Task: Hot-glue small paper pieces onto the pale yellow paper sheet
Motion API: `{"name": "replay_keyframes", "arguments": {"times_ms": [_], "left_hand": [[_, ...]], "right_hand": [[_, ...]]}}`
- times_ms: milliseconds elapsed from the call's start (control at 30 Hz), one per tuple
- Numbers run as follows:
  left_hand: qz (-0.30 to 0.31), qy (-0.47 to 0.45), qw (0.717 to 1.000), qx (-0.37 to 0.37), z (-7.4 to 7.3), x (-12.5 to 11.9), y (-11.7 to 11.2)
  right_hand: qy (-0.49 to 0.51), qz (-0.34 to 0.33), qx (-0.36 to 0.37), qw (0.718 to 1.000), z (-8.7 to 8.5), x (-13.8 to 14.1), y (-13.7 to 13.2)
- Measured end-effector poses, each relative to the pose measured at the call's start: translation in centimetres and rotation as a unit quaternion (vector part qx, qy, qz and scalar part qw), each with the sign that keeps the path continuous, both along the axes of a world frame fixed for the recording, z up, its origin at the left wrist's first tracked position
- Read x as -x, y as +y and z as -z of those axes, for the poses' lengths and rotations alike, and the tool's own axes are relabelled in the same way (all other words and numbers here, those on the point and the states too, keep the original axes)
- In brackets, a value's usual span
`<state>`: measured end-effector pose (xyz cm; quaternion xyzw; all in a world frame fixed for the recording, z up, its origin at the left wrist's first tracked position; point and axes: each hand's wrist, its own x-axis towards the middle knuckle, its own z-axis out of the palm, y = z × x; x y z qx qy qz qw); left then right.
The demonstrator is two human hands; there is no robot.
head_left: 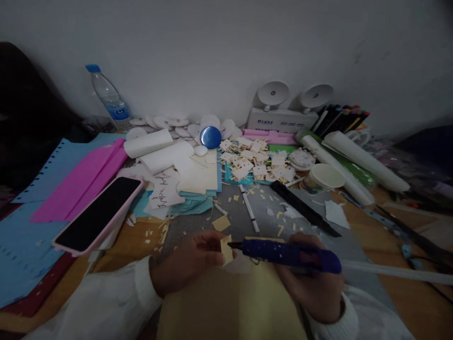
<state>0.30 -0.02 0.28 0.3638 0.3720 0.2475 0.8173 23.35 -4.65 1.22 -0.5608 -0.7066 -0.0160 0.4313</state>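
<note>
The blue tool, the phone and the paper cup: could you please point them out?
blue tool (276, 252), head view, middle of its body.
phone (99, 213), head view, centre of screen.
paper cup (325, 177), head view, inner wall.

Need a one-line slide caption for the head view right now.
Left hand pinches a small cream card piece at the tip of a blue pen-like tool gripped by the right hand.

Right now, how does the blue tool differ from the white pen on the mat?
The blue tool is thick and dark blue; the white pen is thin.
The blue tool is gripped in the right hand, its tip at the paper piece pinched by the left hand; the white pen lies loose on the mat.
The tool lies crosswise; the pen points toward the wall.
Both are elongated.
</note>
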Motion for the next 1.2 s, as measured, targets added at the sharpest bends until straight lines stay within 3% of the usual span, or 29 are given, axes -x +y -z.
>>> {"name": "replay_keyframes", "arguments": {"times_ms": [967,1200], "left_hand": [[-0.004,-0.028,1.000,0.009,-0.19,-0.16,-0.04],[-0.004,-0.022,1.000,-0.010,0.74,0.07,-0.10]], "right_hand": [[-0.012,-0.002,0.000,1.000,0.37,-0.01,-0.10],[-0.005,-0.005,0.000,1.000,0.29,0.01,0.00]]}}
